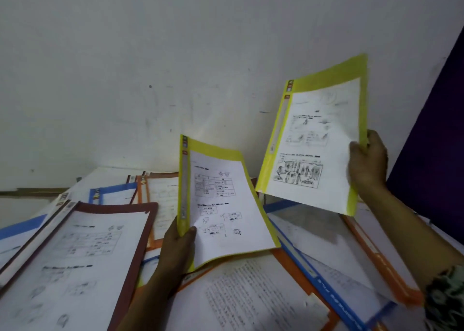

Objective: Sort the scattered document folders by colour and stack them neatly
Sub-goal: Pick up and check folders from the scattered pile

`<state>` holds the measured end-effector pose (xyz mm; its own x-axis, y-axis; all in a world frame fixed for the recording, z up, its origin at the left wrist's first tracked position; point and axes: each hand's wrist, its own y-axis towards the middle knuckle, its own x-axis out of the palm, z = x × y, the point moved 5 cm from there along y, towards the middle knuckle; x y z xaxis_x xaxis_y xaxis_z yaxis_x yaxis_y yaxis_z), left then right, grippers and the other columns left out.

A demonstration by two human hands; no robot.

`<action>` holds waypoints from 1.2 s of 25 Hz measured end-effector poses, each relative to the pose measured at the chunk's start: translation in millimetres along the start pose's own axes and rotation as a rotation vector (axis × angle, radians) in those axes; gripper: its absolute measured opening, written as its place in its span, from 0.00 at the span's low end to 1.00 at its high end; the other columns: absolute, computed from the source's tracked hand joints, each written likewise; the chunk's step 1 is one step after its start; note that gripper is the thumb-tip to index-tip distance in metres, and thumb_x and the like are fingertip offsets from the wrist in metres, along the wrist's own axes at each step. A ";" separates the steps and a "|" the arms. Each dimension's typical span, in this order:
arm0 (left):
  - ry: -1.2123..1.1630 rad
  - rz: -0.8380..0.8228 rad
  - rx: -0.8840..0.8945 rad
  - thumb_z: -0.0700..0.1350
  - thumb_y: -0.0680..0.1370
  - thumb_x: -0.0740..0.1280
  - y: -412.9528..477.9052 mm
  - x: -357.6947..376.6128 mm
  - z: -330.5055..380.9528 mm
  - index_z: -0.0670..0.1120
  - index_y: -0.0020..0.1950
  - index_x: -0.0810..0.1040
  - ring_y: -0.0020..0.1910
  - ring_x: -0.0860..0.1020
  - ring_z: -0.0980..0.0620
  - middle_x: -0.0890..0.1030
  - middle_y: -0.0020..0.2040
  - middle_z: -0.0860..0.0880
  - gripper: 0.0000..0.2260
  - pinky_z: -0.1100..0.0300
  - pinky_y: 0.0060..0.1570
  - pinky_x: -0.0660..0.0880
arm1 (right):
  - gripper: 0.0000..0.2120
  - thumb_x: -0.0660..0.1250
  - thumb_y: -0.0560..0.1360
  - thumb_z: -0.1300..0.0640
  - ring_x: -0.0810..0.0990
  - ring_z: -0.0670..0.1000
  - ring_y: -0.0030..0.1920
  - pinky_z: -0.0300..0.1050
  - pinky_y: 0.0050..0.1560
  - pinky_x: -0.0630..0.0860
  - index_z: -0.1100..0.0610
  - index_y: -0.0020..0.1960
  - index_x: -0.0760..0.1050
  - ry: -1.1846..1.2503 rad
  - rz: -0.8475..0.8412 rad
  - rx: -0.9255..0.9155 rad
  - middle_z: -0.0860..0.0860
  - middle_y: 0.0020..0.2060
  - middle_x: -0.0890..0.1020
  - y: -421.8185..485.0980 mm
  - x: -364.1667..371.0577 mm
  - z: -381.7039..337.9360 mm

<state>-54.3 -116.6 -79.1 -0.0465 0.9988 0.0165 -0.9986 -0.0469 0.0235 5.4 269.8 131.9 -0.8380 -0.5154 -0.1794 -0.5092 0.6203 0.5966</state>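
Lower yellow folder (221, 205) rises up and away from the left hand (179, 237), which pinches its bottom spine corner with the thumb on the front sheet. Its long axis runs nearly upright. The upper yellow folder (316, 142) lies just left of the right hand (366, 160), which grips its right long edge and holds it higher and tilted. The two folders are apart, with the gap between the hands. Matching them probably calls for the right hand to come down and inward. A brown folder (82, 255) and a blue folder (326, 280) lie beneath both hands.
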 end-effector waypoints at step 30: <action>0.192 -0.061 0.191 0.49 0.81 0.64 -87.2 31.5 73.2 0.50 0.62 0.74 0.52 0.81 0.46 0.82 0.54 0.50 0.10 0.47 0.53 0.80 | 0.07 0.68 0.77 0.61 0.84 0.45 0.43 0.39 0.45 0.80 0.54 0.54 0.80 0.460 -0.632 0.394 0.51 0.51 0.85 -173.3 27.5 33.9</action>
<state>33.1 -82.2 -7.4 -0.0088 0.9837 -0.1798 -0.9778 0.0292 0.2075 64.0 168.2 -3.0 -0.2568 -0.9665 -0.0015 -0.9536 0.2531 0.1630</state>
